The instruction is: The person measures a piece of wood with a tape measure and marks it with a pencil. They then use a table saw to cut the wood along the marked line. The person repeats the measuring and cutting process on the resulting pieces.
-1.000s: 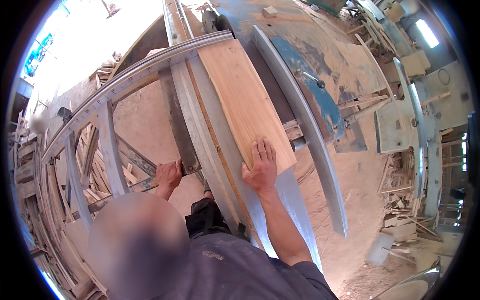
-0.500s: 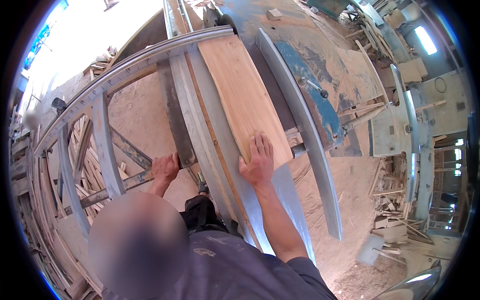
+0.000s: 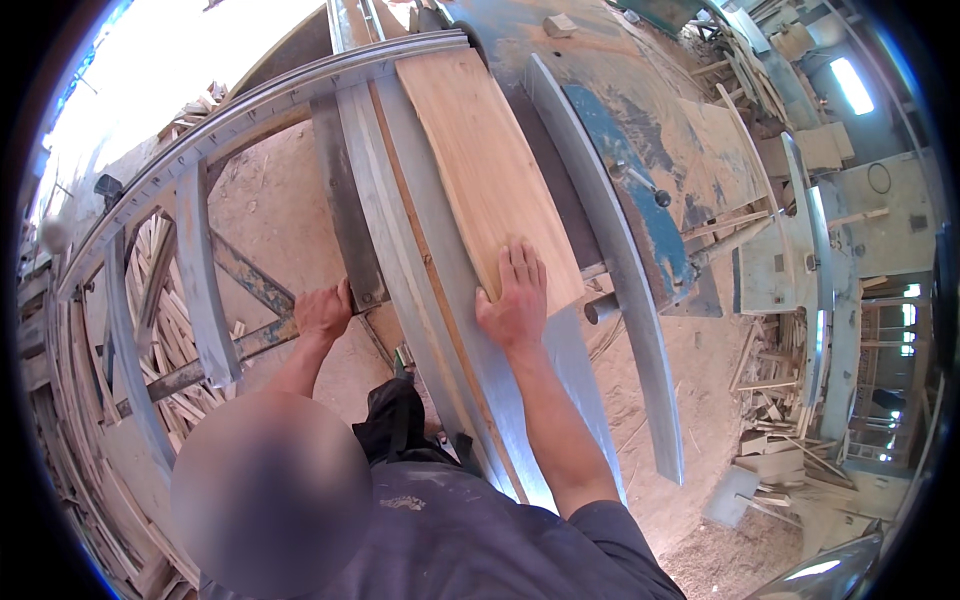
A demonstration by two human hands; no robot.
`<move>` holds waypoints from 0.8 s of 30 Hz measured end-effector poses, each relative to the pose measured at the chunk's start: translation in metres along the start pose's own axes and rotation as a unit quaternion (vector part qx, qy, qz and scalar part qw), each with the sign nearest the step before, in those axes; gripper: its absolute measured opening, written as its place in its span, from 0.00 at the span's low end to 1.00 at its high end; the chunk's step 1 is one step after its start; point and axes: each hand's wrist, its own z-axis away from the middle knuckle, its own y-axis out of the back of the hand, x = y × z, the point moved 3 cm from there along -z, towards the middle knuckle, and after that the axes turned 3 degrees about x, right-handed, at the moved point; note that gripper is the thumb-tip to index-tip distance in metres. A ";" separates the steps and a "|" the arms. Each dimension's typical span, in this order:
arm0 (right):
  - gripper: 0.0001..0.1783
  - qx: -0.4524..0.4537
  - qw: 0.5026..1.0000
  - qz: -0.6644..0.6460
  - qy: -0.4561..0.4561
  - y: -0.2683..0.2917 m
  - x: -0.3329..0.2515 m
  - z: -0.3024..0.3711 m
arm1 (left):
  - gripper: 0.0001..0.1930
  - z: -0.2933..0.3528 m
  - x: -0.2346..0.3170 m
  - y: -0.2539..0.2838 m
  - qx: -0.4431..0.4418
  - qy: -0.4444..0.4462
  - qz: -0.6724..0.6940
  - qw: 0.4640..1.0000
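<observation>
The right hand (image 3: 517,300) lies flat on the near end of a wood board (image 3: 490,180). Its grip is loose, with the fingers straight and close together on top of the wood. The thumb sits by the board's left edge. The left hand (image 3: 323,308) is curled up over a rusty bar (image 3: 266,340), so its grip is closed around that bar. It is near the low end of a dark bar (image 3: 350,215).

The board is long, flat and light brown. It lies on a shiny gray metal table (image 3: 572,365), and its far end meets a long rail (image 3: 270,86) with marks on it. A thin brown strip (image 3: 420,222) runs along the table, to the left of the board.

On the right side, apart from the board, is a long gray metal bar (image 3: 655,400). Past it is a dusty blue patch (image 3: 640,225) with a black knob (image 3: 662,198) near it. A little wood block (image 3: 559,26) sits farther up. Lots of wood sticks (image 3: 160,300) lie on the left, and more wood scraps (image 3: 775,380) are piled on the right.
</observation>
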 end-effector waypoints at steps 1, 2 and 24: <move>0.41 0.001 1.000 0.002 0.000 -0.001 -0.001 -0.004 | 0.30 -0.005 0.000 0.002 0.001 0.002 0.001 1.000; 0.41 0.001 1.000 0.005 0.001 -0.003 -0.001 -0.008 | 0.30 -0.009 0.000 0.005 -0.003 0.001 0.005 1.000; 0.40 0.007 1.000 0.016 -0.001 -0.034 -0.016 -0.085 | 0.33 -0.089 -0.022 0.019 -0.015 0.012 0.019 1.000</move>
